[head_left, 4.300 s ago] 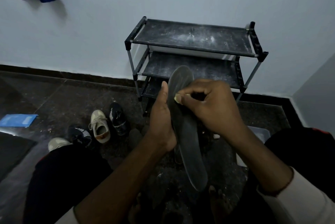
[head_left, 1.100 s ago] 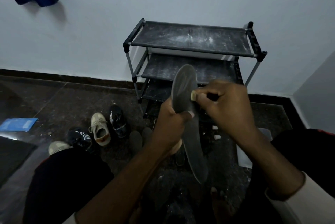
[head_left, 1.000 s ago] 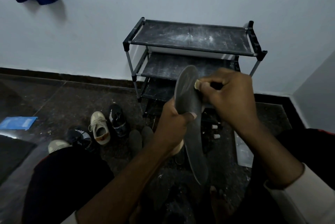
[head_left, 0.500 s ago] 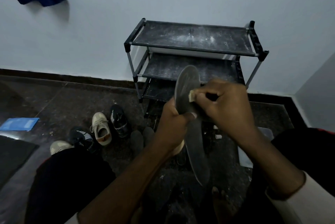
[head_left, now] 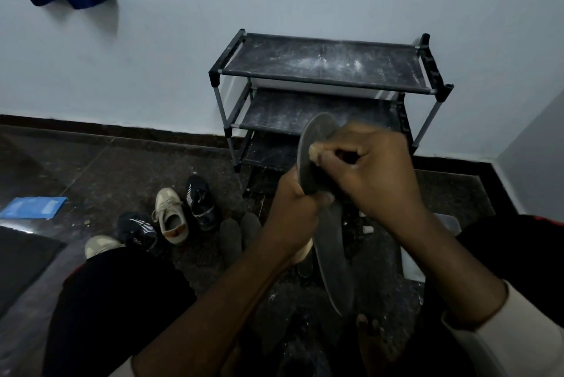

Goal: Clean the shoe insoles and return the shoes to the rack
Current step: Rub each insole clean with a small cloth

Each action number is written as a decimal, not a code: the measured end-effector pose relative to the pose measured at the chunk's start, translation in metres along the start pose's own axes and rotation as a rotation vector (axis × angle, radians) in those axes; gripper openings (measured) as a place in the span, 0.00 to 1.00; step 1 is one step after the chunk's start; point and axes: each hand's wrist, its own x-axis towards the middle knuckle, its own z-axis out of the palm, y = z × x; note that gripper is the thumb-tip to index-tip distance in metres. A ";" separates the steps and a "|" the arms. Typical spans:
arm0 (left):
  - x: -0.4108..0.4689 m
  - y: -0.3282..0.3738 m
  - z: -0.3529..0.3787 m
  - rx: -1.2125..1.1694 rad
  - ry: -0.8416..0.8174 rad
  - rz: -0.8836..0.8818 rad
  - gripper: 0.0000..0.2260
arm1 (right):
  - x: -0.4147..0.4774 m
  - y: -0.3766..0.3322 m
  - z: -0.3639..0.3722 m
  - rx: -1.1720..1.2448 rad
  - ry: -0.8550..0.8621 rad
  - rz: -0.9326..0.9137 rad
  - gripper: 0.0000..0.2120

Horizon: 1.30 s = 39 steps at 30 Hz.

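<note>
Head view: the dark floor (head_left: 100, 169) is bounded at the back by the pale wall (head_left: 152, 56), against which the shoe rack (head_left: 323, 71) is set, its dusty shelves bare. Open floor is left between the rack and the shoes (head_left: 171, 218) grouped to its left. A blue sheet (head_left: 33, 207) is seen far left.

The insole (head_left: 332, 257) is held upright before the rack, wrapped at mid-length by the closed left hand (head_left: 293, 209). A small pale piece (head_left: 312, 151) is pinched by the right hand (head_left: 378, 175) and pressed against the insole's upper part.
</note>
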 end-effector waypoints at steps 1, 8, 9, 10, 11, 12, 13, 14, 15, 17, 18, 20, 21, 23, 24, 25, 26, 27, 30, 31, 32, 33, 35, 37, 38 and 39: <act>0.000 0.000 -0.001 0.003 -0.005 0.009 0.17 | -0.005 -0.002 0.001 0.014 -0.033 -0.006 0.04; 0.001 -0.001 0.000 0.019 0.014 -0.003 0.18 | 0.004 0.004 -0.003 0.034 0.028 0.006 0.03; 0.001 -0.001 -0.001 0.012 0.001 0.006 0.18 | 0.000 0.000 -0.001 0.057 -0.026 -0.004 0.03; 0.002 -0.001 -0.003 0.001 -0.003 0.010 0.17 | -0.005 -0.002 0.000 0.068 -0.083 -0.009 0.04; 0.002 -0.001 -0.004 -0.009 0.000 0.009 0.17 | -0.007 -0.002 -0.001 0.069 -0.115 -0.008 0.05; 0.002 0.000 -0.004 -0.011 0.005 0.004 0.18 | -0.006 0.000 -0.003 0.065 -0.102 -0.001 0.05; 0.002 0.000 -0.003 -0.002 0.013 -0.005 0.19 | -0.003 0.004 -0.006 0.057 -0.050 0.007 0.05; 0.002 0.000 -0.002 0.013 0.019 -0.015 0.21 | 0.002 0.007 -0.008 0.041 0.010 0.009 0.04; 0.001 0.000 0.000 0.024 0.021 -0.018 0.22 | 0.006 0.008 -0.009 0.023 0.055 0.007 0.04; 0.000 0.000 0.000 0.026 0.023 -0.010 0.20 | 0.005 0.005 -0.006 0.024 0.036 -0.011 0.03; 0.000 0.000 -0.001 0.015 0.023 -0.004 0.19 | 0.001 0.002 -0.003 0.050 -0.027 -0.026 0.04; 0.001 0.002 -0.003 -0.019 0.007 0.005 0.17 | -0.007 -0.002 -0.001 0.096 -0.146 -0.058 0.05; 0.001 0.003 -0.003 -0.016 -0.012 0.007 0.16 | -0.006 -0.002 -0.002 0.113 -0.154 -0.067 0.05; 0.000 0.002 -0.002 0.028 -0.024 0.009 0.17 | 0.001 0.001 -0.003 0.135 -0.071 -0.071 0.04; -0.001 0.000 -0.001 0.064 -0.027 0.006 0.18 | 0.005 0.003 -0.004 0.121 -0.020 -0.075 0.04; -0.002 -0.002 0.000 0.087 -0.036 -0.001 0.19 | 0.009 0.004 -0.004 0.096 0.017 -0.077 0.03; -0.003 -0.004 0.001 0.095 -0.043 -0.010 0.21 | 0.010 0.003 -0.003 0.079 0.032 -0.074 0.03; -0.003 -0.005 0.002 0.094 -0.044 -0.014 0.21 | 0.011 0.003 -0.003 0.073 0.026 -0.075 0.03; -0.001 -0.001 0.003 0.073 -0.026 0.011 0.17 | 0.006 0.001 -0.008 0.114 -0.169 -0.118 0.04; -0.001 0.000 0.002 0.063 -0.036 0.021 0.17 | 0.005 -0.001 -0.010 0.123 -0.271 -0.115 0.04; -0.001 0.001 0.002 0.059 -0.048 0.029 0.17 | 0.005 -0.001 -0.012 0.130 -0.344 -0.106 0.05; -0.001 0.000 0.001 0.060 -0.058 0.032 0.18 | 0.006 0.000 -0.013 0.130 -0.354 -0.099 0.05; -0.002 -0.004 0.001 0.067 -0.055 0.002 0.19 | 0.012 0.003 -0.011 0.105 -0.220 -0.095 0.04; -0.002 -0.006 0.003 0.076 -0.054 -0.019 0.20 | 0.017 0.006 -0.009 0.031 -0.052 -0.088 0.04; -0.002 -0.007 0.004 0.084 -0.055 -0.023 0.20 | 0.018 0.006 -0.008 0.011 -0.017 -0.087 0.04; -0.002 -0.007 0.003 0.090 -0.055 -0.024 0.19 | 0.017 0.005 -0.008 0.012 -0.041 -0.093 0.04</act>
